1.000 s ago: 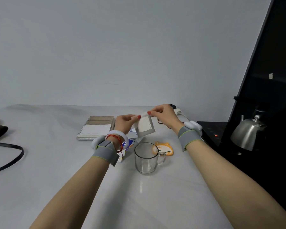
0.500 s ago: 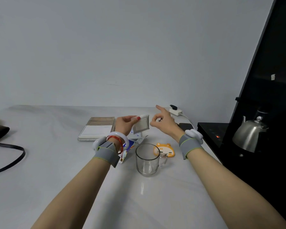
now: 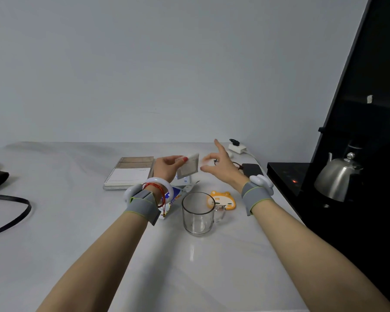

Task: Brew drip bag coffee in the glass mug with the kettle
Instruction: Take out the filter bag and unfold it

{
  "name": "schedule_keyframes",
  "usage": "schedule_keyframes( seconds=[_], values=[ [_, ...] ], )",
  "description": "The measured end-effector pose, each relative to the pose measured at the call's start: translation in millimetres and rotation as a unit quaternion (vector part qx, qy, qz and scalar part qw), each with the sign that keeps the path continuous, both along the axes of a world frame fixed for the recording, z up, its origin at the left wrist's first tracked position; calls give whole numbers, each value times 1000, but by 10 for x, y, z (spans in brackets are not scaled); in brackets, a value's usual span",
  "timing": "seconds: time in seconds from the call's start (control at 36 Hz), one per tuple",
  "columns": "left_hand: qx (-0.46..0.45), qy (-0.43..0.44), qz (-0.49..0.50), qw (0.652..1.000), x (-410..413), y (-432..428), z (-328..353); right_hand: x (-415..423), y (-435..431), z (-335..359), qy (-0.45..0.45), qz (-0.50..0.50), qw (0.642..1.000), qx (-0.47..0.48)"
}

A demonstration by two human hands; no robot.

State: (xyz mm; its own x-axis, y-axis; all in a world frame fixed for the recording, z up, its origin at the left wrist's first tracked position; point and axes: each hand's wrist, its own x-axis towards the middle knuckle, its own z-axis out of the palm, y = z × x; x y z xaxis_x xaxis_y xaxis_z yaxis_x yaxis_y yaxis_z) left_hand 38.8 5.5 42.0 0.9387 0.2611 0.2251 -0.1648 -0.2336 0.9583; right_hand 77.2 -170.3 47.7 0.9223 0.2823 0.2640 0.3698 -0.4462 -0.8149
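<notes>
My left hand (image 3: 169,167) pinches the flat white drip bag (image 3: 189,168) by its left edge, holding it upright above the table behind the glass mug (image 3: 197,214). The mug is clear, holds nothing and stands on the white table (image 3: 77,233) with its handle to the right. My right hand (image 3: 223,170) hovers just right of the bag without touching it, index finger raised, thumb and fingers loosely curved; I see nothing plainly held. The steel kettle (image 3: 337,177) sits on the black stove (image 3: 285,176) at the right.
A torn blue-and-white wrapper (image 3: 175,196) lies under my left wrist. An orange cartoon coaster (image 3: 225,200) is behind the mug. A notebook (image 3: 131,172), dark phone (image 3: 252,168) and white charger (image 3: 236,147) lie further back. A black strap (image 3: 11,212) curls at the left.
One second ago both hands pinched the drip bag's top. My right hand has let go and drawn off to the right; my left hand keeps the bag, now turned more edge-on.
</notes>
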Motion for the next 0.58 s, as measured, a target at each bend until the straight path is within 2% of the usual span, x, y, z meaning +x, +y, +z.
schedule_keyframes(
  seconds=[0.06,0.14,0.25,0.31,0.42,0.47,0.58],
  values=[
    [1,1,0,1000,9,16,2,-16,6,1,16,-6,1000,-17],
    [5,-1,1,1000,33,36,-23,-51,4,29,-25,-62,996,50],
    [12,3,-4,1000,56,17,-64,-19,-16,-42,15,5,1000,-13],
    [8,1,-3,1000,62,18,-48,22,-8,-49,37,-15,998,-46],
    [0,-1,-3,1000,60,17,-56,-3,-4,-59,-37,-68,997,21],
    [1,-3,-5,1000,61,20,-78,-1,4,-72,-35,-46,998,24],
    [1,-1,-3,1000,76,22,-81,26,19,-77,24,0,997,-78]
  ],
)
